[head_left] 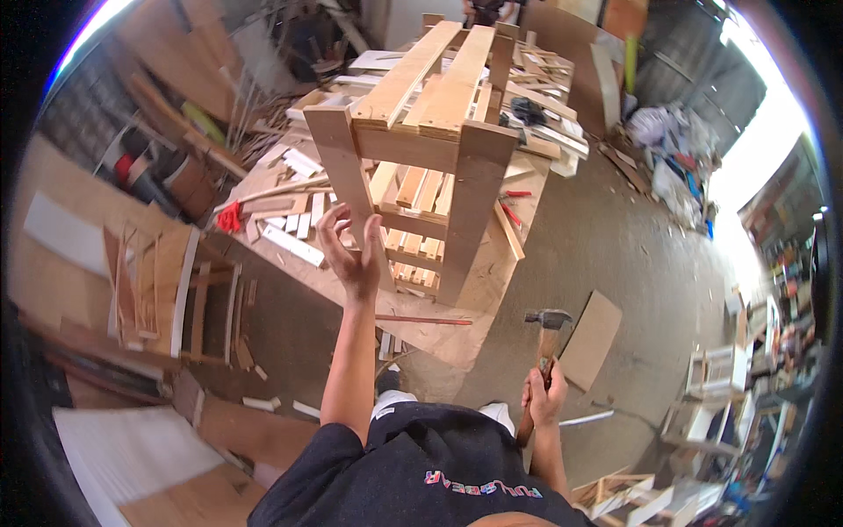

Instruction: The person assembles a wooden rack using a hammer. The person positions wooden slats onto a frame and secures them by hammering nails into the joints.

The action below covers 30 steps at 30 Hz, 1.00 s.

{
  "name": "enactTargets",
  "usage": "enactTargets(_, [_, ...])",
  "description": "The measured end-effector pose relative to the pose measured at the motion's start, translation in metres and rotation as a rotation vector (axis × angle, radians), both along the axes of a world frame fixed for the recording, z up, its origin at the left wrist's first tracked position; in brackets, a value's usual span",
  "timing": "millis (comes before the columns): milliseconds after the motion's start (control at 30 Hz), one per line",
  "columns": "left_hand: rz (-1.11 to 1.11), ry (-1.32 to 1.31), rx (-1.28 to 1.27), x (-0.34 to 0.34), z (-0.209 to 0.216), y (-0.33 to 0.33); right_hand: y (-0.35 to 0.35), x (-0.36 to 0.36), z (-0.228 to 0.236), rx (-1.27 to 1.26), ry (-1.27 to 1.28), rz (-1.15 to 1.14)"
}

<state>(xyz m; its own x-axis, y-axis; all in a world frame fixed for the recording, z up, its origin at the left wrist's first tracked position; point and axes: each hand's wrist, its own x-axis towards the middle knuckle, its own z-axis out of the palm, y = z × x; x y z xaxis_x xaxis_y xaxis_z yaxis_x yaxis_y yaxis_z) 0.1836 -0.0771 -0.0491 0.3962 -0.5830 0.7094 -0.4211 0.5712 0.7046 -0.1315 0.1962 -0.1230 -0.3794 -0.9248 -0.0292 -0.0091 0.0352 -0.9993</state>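
Observation:
A tall wooden rack (479, 184) with slatted shelves stands upright on a board-topped work surface (439, 338) in front of me. Raised beside the rack's left post (338, 149) is my left hand (353, 261), its thumb and fingers apart and nothing in it. Whether its fingertips touch the post I cannot tell. Low on the right, my right hand (544, 393) is wrapped round the wooden handle of a claw hammer (550, 321), whose metal head points up, away from the rack. A thin reddish strip (423, 321) lies near the surface's front edge.
Loose wood offcuts (294, 244) cover the surface around the rack. Red-handled tools (512, 215) lie at its right, and a red item (229, 218) at its left corner. A flat brown panel (591, 341) rests on the floor. Plastic bags (672, 145) are heaped at the far right.

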Motion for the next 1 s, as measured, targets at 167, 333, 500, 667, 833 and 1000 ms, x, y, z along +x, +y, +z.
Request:
enactTargets(167, [-0.207, 0.024, -0.088, 0.026, 0.010, -0.030, -0.032, 0.107, 0.018, -0.208, -0.156, -0.072])
enactTargets(333, [-0.882, 0.184, 0.096, 0.057, 0.032, -0.058, -0.077, 0.173, 0.103, -0.188, 0.469, -0.087])
enactTargets(500, [-1.121, 0.255, 0.259, 0.065, 0.026, -0.084, -0.129, 0.206, 0.158, -0.377, 0.862, -0.161])
enactTargets(667, [-1.144, 0.249, 0.244, 0.058, 0.027, -0.082, -0.145, 0.218, 0.175, -0.307, 0.935, -0.234])
enactTargets(833, [-1.207, 0.293, 0.228, 0.055, 0.023, -0.083, -0.153, 0.224, 0.172, -0.307, 1.024, -0.294])
enactTargets(1000, [-1.190, 0.268, 0.167, 0.055, 0.019, -0.093, -0.154, 0.231, 0.194, -0.248, 1.064, -0.229])
